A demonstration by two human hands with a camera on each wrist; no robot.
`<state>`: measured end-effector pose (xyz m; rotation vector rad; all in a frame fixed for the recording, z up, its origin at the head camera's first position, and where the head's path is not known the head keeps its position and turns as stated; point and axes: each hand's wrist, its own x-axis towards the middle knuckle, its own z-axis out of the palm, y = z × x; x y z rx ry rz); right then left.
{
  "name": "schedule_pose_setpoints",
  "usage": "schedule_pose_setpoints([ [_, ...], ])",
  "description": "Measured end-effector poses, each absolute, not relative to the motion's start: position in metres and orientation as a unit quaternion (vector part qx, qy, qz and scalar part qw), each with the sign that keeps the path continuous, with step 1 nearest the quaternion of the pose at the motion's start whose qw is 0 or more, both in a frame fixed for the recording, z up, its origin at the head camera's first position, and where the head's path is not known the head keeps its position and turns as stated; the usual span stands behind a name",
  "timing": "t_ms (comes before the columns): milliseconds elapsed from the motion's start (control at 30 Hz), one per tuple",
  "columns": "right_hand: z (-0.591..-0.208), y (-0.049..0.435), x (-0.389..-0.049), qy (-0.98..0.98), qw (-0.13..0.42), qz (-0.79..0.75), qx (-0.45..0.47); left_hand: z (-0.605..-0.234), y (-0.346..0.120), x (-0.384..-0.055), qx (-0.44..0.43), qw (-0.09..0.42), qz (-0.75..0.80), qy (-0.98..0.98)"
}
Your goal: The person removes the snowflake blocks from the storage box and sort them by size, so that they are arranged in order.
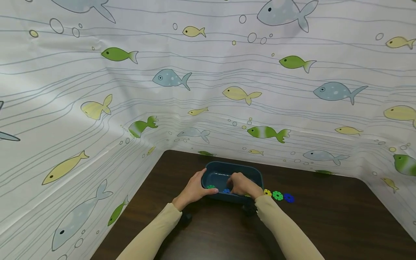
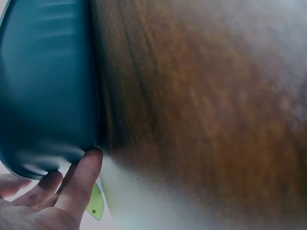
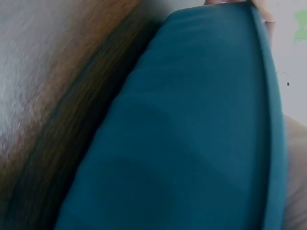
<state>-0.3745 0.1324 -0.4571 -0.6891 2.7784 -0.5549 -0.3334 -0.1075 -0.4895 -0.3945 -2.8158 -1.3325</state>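
Observation:
A dark blue plastic tub (image 1: 234,165) stands on the table. My left hand (image 1: 196,189) grips its left end, thumb along the front rim and fingers round the outside; the left wrist view shows the fingertips against the tub's wall (image 2: 53,96). My right hand (image 1: 242,185) reaches down inside the tub, fingers bent towards the bottom. Beside those fingers lies a blue flower-shaped disc (image 1: 226,190); I cannot tell whether they pinch it. A green flower-shaped disc (image 1: 211,187) lies inside by the left thumb. In the right wrist view the tub's outer wall (image 3: 182,120) hides the right fingers.
Right of the tub, a yellow disc (image 1: 267,192), a green disc (image 1: 277,195) and a blue disc (image 1: 289,197) lie in a row on the dark wooden table (image 1: 328,213). A white fish-patterned sheet (image 1: 214,61) rises behind the table and along its sides.

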Motion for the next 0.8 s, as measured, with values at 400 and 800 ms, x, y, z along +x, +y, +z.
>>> schedule_pose_setpoints([
  [400, -0.455, 0.127, -0.378, 0.941, 0.134, -0.163, -0.263, -0.489, -0.109, -0.335, -0.130, -0.006, -0.427, -0.895],
  [800, -0.468, 0.133, -0.392, 0.934, 0.150, -0.173, -0.274, -0.490, -0.106, -0.333, -0.125, -0.004, -0.427, -0.896],
])
